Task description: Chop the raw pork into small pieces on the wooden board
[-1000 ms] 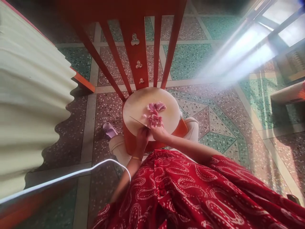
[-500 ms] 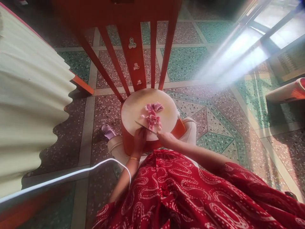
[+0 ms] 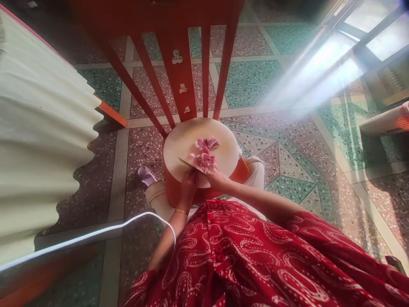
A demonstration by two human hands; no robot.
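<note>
A round pale cutting board [image 3: 182, 140] lies on an orange chair seat. Pink meat pieces [image 3: 205, 160] sit heaped in its middle, with a larger chunk [image 3: 208, 143] just beyond them. My left hand [image 3: 188, 185], a gold bangle on its wrist, grips a knife [image 3: 186, 163] whose blade lies on the board left of the heap. My right hand [image 3: 217, 179] reaches in from the right, its fingers pressed on the near side of the meat heap.
The orange chair back [image 3: 179, 64] with slats rises beyond the board. A corrugated cream sheet [image 3: 41, 140] fills the left. A white cable [image 3: 96, 234] runs across the patterned terrazzo floor. My red patterned dress [image 3: 255, 260] covers the bottom. Sunlight glares at the upper right.
My right hand moved forward from the board's near edge onto the meat heap. The knife swung from lying across the near side of the heap to its left side.
</note>
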